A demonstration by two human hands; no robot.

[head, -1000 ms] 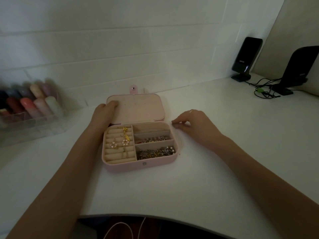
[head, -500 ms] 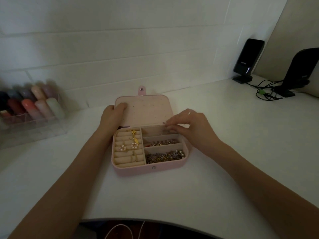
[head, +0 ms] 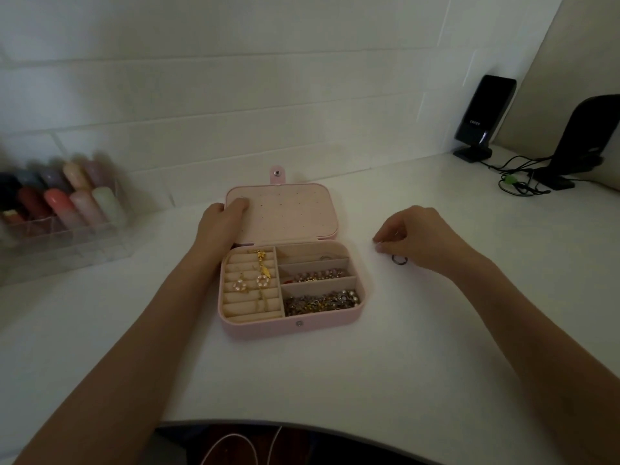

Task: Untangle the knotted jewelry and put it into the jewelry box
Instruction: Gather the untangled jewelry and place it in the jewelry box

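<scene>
Left hand [head: 223,226] holds the lid [head: 285,213] back, right hand [head: 414,238] pinches near the ring [head: 399,259] at 3 o'clock of the box [head: 292,327] — fumbled, it could roll away.

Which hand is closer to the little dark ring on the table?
The right hand. Its fingertips are just above and beside the small ring lying on the table. The left hand is far off, resting on the jewelry box lid.

bottles [head: 63,203] blurred, right speaker [head: 585,142] cut off at edge
</scene>
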